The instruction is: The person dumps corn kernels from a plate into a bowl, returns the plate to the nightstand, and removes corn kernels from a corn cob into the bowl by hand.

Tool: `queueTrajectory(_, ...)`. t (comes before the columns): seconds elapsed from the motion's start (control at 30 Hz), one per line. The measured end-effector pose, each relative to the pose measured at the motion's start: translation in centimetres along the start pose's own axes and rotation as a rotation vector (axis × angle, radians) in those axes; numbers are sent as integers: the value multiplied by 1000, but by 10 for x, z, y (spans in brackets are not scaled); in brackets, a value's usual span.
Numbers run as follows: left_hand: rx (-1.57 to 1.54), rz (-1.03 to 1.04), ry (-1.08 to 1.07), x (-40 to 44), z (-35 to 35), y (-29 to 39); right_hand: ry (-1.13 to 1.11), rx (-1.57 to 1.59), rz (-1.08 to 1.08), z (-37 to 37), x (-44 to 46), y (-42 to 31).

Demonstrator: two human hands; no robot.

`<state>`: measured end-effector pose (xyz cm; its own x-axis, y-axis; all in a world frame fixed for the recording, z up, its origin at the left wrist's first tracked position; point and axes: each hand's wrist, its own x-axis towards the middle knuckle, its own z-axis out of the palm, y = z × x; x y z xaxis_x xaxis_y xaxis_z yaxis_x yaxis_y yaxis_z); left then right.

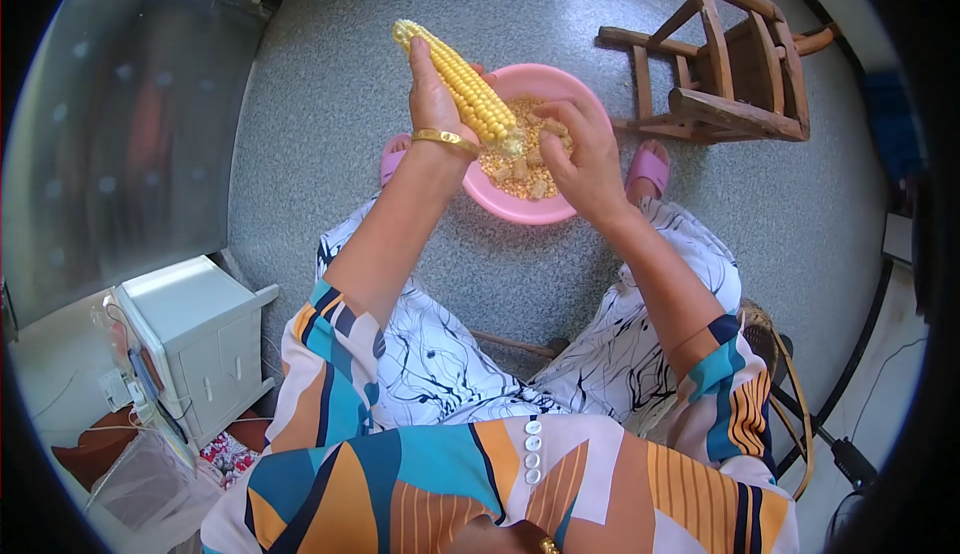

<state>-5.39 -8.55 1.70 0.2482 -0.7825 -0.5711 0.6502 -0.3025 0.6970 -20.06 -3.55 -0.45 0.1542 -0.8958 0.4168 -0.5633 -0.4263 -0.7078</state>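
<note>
A yellow ear of corn (462, 84) with full rows of kernels rests in my left hand (432, 94), tilted with its lower end over the basin. The thumb lies along its side and the fingers wrap behind it. My right hand (588, 159) hovers above the right side of the pink basin (520, 216), its fingers curved and thumb apart, and I see nothing held in it. Loose corn kernels (512, 182) and several short pieces of cob (519, 168) lie in the basin. The right hand hides part of these contents.
An overturned wooden chair (735, 64) lies on the speckled floor (330, 74) at upper right. A small white cabinet (205, 324) stands at left. My feet in pink slippers (650, 168) flank the basin. A woven basket (760, 339) is beside my right leg.
</note>
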Motion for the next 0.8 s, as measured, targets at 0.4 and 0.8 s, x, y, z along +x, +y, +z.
queueTrajectory(0.4,-8,73,-26,7,-4,-10,-318,137,238,10,-4,-18)
queueTrajectory(0.8,72,141,-19,-1,-1,-19,-267,-195,53,12,-10,-14)
